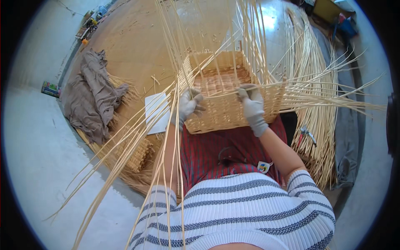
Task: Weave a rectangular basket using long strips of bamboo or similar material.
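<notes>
A half-woven rectangular wicker basket (233,110) rests tilted on my lap, its open top facing away from me. Long pale wicker rods (253,37) stand up from its rim, and others fan out to the left and right. My left hand (188,106), in a pale grey glove, is at the near left corner, thumb and forefinger closed on a rod by the rim, the other fingers loosely apart against the wall. At the right part of the near rim, my gloved right hand (253,106) pinches a rod lying along the edge. Its fingertips are partly hidden behind the rim.
A large bundle of loose rods (310,79) lies along the right, with red-handled pruning shears (305,135) on it. Left are a crumpled grey-brown cloth (93,93), a white sheet (157,112) and a smaller woven piece (139,155). Walls bound both sides.
</notes>
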`<state>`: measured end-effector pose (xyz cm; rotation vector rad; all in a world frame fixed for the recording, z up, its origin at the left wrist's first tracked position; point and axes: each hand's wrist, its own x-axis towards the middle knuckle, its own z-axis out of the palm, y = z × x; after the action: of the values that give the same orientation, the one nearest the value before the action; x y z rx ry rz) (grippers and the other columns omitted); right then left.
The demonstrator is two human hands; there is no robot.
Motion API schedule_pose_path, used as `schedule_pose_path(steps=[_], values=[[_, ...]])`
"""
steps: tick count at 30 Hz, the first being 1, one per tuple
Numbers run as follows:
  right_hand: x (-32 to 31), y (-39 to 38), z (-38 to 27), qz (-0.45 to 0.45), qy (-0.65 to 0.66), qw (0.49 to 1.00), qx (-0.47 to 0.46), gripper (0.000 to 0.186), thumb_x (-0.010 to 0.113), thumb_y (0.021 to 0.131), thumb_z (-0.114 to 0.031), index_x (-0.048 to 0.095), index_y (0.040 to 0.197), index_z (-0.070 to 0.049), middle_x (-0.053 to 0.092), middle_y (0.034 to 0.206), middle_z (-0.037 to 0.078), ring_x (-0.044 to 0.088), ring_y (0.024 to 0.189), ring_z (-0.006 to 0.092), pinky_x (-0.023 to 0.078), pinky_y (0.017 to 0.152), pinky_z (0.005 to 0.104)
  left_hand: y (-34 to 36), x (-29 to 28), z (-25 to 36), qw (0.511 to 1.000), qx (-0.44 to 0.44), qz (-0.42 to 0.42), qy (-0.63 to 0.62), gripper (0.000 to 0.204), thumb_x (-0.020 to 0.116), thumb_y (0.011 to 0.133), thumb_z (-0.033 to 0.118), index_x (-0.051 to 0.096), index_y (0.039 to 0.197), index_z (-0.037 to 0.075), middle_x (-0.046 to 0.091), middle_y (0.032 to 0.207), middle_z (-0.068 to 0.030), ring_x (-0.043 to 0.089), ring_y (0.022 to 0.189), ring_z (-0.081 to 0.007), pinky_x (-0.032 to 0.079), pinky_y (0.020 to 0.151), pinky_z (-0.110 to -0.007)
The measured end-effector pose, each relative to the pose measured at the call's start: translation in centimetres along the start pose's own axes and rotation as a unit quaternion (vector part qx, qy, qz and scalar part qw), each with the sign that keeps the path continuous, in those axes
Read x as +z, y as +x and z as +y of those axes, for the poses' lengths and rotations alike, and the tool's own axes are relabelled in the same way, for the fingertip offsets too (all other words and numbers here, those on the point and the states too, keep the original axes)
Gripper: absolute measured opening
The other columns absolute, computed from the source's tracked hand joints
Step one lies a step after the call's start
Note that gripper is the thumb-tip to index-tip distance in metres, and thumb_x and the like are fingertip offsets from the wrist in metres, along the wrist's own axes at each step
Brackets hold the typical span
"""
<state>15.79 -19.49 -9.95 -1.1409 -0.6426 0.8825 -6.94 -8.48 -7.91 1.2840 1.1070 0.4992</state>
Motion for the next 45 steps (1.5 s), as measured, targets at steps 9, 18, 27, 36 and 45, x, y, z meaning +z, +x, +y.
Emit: schedule_pose_path(steps=[9,18,27,36,45], values=[[12.3,7.5,-7.8,-0.130,-0.250,0.939,-0.196,0.032,0.054,0.096,-0.005,0.055,0.128,-0.002,0.063,0.119,0.015,0.065,0.106,0.0276,0.051,0.094,0.0327,-0.7,2.4,-0.4,0.984,0.003,0.109,-0.141,0.020,0.064,0.098,0.022,0.055,0.099,0.004,0.063,0.087,-0.0075,0.068,0.059,-0.0238,0.060,0.049,-0.038],[0.6,-2.0,-2.3,-0.050,0.129,0.989,-0.042,0.013,0.041,0.108,-0.017,0.048,0.112,-0.007,0.062,0.086,0.012,0.066,0.085,0.0220,0.054,0.082,0.0413,-1.1,3.4,1.1,0.990,0.026,0.134,-0.034,0.042,0.082,0.084,0.030,0.046,0.086,0.009,0.059,0.069,-0.0074,0.054,0.040,-0.0146,0.040,0.030,-0.029],[-6.1,0.6,-3.1,0.078,0.060,0.995,0.022,0.013,0.060,0.099,-0.011,0.054,0.110,-0.009,0.068,0.102,0.008,0.067,0.088,0.0186,0.056,0.075,0.0309,-1.5,8.0,3.8,0.889,0.300,0.336,0.083,0.032,0.056,0.100,0.017,0.050,0.130,0.008,0.070,0.092,-0.0142,0.067,0.055,-0.0225,0.053,0.048,-0.035],[4.2,10.3,-9.2,-0.126,-0.536,0.727,-0.409,0.069,0.052,0.099,-0.011,0.018,0.158,-0.019,0.068,0.108,0.013,0.067,0.101,0.0185,0.057,0.082,0.0360,0.4,11.3,4.4,0.983,-0.018,0.027,0.179,0.043,0.051,0.102,0.041,0.061,0.113,0.000,0.072,0.098,-0.0192,0.074,0.067,-0.0230,0.058,0.060,-0.035],[-8.4,0.2,-5.0,0.014,-0.033,0.999,-0.011,0.027,0.040,0.107,-0.023,0.045,0.129,-0.007,0.065,0.096,0.009,0.068,0.090,0.0220,0.052,0.085,0.0390,0.8,11.2,7.4,0.936,0.126,0.136,0.300,0.049,0.069,0.090,0.046,0.063,0.107,0.001,0.072,0.091,-0.0177,0.072,0.081,-0.0276,0.056,0.076,-0.039]])
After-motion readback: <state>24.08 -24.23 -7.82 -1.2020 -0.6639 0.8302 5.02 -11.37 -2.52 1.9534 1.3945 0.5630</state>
